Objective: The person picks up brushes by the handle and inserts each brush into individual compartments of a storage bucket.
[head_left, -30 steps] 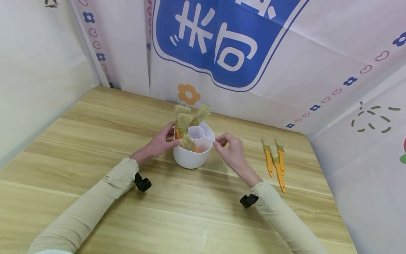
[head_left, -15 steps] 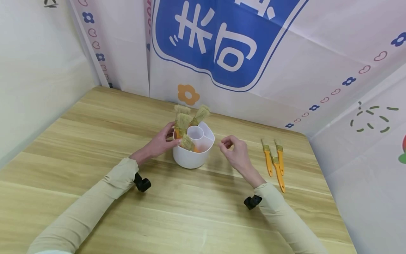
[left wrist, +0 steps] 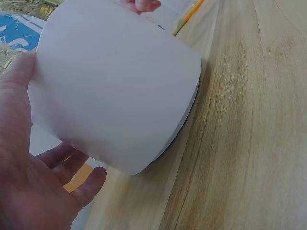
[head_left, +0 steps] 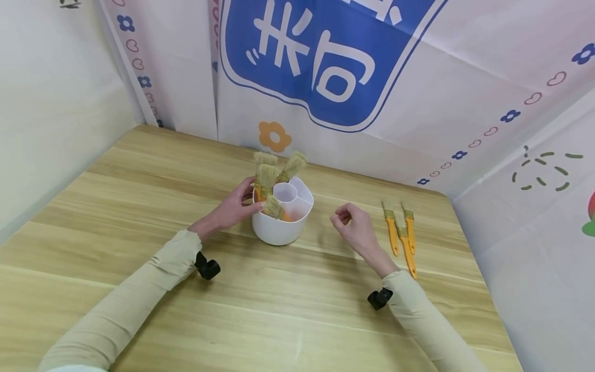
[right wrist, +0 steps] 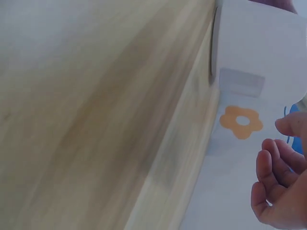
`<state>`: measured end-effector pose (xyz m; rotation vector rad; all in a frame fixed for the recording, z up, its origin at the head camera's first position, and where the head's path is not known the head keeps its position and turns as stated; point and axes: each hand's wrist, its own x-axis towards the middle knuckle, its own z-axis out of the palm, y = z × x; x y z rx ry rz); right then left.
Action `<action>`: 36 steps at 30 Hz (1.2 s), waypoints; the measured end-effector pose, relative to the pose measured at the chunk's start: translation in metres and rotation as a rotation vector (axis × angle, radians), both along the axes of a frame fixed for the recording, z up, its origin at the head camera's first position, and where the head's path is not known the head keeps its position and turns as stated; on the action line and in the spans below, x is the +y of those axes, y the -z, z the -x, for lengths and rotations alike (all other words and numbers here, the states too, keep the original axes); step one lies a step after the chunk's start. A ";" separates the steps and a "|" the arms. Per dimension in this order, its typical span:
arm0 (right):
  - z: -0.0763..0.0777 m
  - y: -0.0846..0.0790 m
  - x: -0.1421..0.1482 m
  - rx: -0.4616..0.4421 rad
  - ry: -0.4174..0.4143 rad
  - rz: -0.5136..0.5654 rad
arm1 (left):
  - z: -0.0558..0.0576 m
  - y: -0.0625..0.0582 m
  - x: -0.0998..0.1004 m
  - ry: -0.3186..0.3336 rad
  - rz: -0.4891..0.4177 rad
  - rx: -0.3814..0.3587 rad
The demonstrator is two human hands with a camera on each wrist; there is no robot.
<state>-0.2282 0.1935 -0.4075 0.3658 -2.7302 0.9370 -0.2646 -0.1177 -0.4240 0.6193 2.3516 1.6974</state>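
The holder (head_left: 276, 231) stands upright on the table (head_left: 260, 310), near the back edge, between the hands. The left hand (head_left: 232, 207) grips its left side, thumb at the near rim and fingers round the far wall; the lower fingers bend free of it. The grip appears meant to steady the holder against tipping, since the load sits mostly on its left.

The right hand (head_left: 357, 227) is off the table, apart from the holder, between it and the three loose brushes (head_left: 393, 237). Its fingers are loosely bent, thumb and index apart in the right wrist view, nothing seen between them.

Four brushes (head_left: 267, 176) are in the holder, bristles up, probably so that the heads are kept off the base. Three lean about the left and back; the fourth slants low in the front section, its handle inside. The middle tube (head_left: 285, 192) shows no brush.

The loose brushes lie close together, handles toward the person; the nearest has its head between the other two, so lifting one could disturb its neighbour. Its handle end is beside the right sleeve (head_left: 420, 310); contact cannot be told. The left thumb partly obstructs the front-left rim. A printed sheet (head_left: 395, 160) bounds the rear.
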 end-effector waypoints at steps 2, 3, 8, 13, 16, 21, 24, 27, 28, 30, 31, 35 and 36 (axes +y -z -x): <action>0.000 0.001 0.004 -0.028 0.010 -0.016 | 0.000 0.000 0.000 0.001 0.001 -0.001; 0.000 0.002 0.005 -0.040 0.014 -0.024 | 0.000 0.000 0.000 0.002 -0.001 0.000; -0.002 0.006 0.014 -0.085 0.033 -0.053 | 0.000 0.001 0.000 0.004 -0.004 0.002; -0.001 0.010 0.022 -0.123 0.062 -0.073 | 0.000 0.001 0.000 0.001 -0.005 0.005; -0.001 0.011 0.027 -0.134 0.082 -0.087 | 0.000 0.002 0.000 0.003 -0.006 0.010; -0.001 0.013 0.035 -0.163 0.125 -0.099 | 0.000 0.002 0.000 0.003 -0.015 0.011; -0.001 0.014 0.040 -0.174 0.147 -0.099 | 0.001 0.002 0.000 0.004 -0.018 0.010; 0.001 0.017 0.046 -0.173 0.169 -0.108 | 0.001 0.001 0.000 0.002 -0.019 0.007; 0.001 0.017 0.048 -0.175 0.175 -0.116 | 0.000 0.001 0.000 0.001 -0.018 0.006; 0.002 0.019 0.052 -0.183 0.193 -0.131 | 0.000 0.001 0.000 0.000 -0.018 0.005; 0.002 0.019 0.054 -0.187 0.204 -0.139 | 0.000 0.001 0.000 -0.001 -0.019 0.004; 0.002 0.020 0.061 -0.208 0.230 -0.163 | 0.000 0.001 0.000 0.000 -0.017 0.005; 0.002 0.019 0.063 -0.215 0.236 -0.169 | 0.000 0.001 0.000 0.001 -0.017 0.005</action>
